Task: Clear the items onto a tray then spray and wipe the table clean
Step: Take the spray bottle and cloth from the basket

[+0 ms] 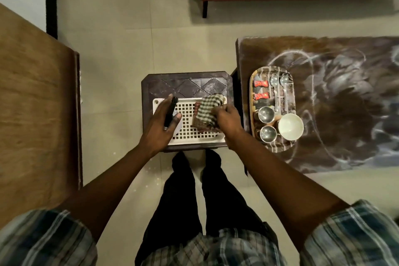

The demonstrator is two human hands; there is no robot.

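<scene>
Left grip [160, 122] holds spray bottle [170, 110], right grip [228, 119] clutches checked cloth [208, 112] over white basket [194, 136] | loaded tray [250, 97] sits on counter [345, 114] | best: lift both clear, aim mist away from cups [266, 114].

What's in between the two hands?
Head view: the white basket and the checked cloth that the right hand grips lie between it and the left hand.
</scene>
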